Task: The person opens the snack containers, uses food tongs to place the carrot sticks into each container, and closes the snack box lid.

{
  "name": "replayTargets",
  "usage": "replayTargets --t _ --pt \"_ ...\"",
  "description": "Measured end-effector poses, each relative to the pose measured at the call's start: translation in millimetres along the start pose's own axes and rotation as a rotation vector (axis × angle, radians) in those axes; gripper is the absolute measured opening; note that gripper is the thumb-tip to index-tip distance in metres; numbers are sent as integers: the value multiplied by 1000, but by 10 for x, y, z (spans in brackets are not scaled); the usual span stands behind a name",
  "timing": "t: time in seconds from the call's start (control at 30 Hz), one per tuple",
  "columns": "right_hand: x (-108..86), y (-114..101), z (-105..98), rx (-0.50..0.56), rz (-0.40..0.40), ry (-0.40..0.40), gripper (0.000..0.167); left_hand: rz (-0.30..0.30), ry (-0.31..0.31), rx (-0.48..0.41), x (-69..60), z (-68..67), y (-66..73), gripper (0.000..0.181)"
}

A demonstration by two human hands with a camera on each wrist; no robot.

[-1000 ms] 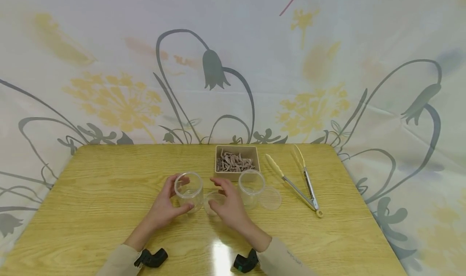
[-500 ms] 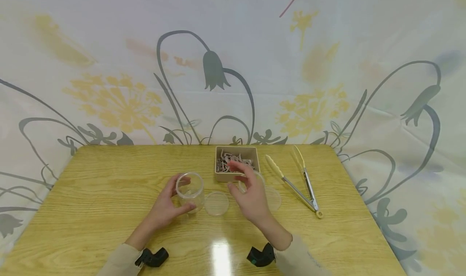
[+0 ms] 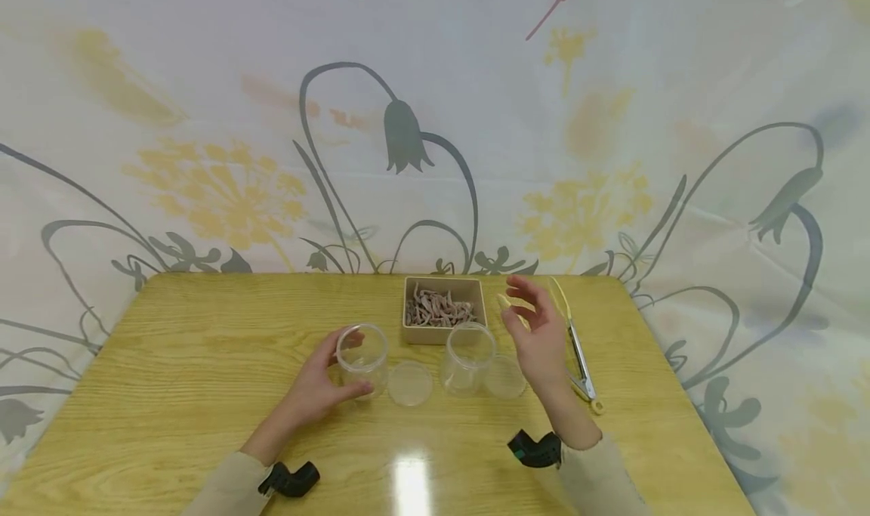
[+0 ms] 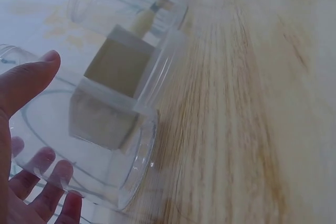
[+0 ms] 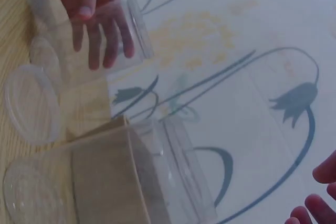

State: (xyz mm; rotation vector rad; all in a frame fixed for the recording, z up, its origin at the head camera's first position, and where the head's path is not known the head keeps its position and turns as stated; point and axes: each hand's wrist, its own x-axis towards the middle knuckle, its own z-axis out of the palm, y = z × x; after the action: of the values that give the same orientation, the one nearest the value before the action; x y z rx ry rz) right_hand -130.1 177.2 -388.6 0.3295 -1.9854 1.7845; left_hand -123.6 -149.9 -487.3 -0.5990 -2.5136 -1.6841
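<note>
Backdrop [image 3: 448,40]: pale, printed with grey bell-shaped flowers and yellow blooms, behind my table [image 3: 204,327].
Table: wood-grained, with a bright glare patch toward me.
Tongs [image 3: 579,350]: lying spread on the table at my right, hinge end toward me, pale tips away. I expect stiff, springy, fairly light metal arms and slightly softer tips; the surest hold is probably round both arms, midway along.
Box [image 3: 428,336]: beige, uncovered, near the table's far edge, left of the tongs.
Right hand [image 3: 544,342]: released, fingers loosely bent round nothing, over the left arm of the tongs and hiding much of it; whether I touch it I cannot tell.
Left hand [image 3: 319,386]: grasping the left jar [image 3: 370,369], thumb on its near side, fingers round the far side.
Left jar: clear, upright, uncovered. It looks like thin plastic: light, slippery, apt to dent, so best held gently round the wall.
Right jar [image 3: 462,378]: a clear match, upright before the box.
Lids [image 3: 410,384]: two clear discs lying flat, one between the jars, one just right of the right jar.
Strips [image 3: 438,310]: greyish, heaped inside the box, probably bendy.
</note>
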Motion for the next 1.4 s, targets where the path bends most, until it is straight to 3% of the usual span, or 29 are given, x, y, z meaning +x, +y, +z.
replayTargets --t 0.27,0.5,0.8,0.93,1.4 --pt "3 355 -415 -120 207 87 40 2 -16 -6 33 57 5 83" --pt "-96 740 -683 -356 264 126 42 20 -24 -7 56 128 17 84" --pt "-111 904 -890 -594 413 15 65 6 -22 5 63 146 16 84" --pt "-113 961 -907 -640 436 -32 73 4 -15 11 56 141 18 85" --pt "-26 1065 -881 -742 386 -134 101 -13 -8 19 47 103 19 85"
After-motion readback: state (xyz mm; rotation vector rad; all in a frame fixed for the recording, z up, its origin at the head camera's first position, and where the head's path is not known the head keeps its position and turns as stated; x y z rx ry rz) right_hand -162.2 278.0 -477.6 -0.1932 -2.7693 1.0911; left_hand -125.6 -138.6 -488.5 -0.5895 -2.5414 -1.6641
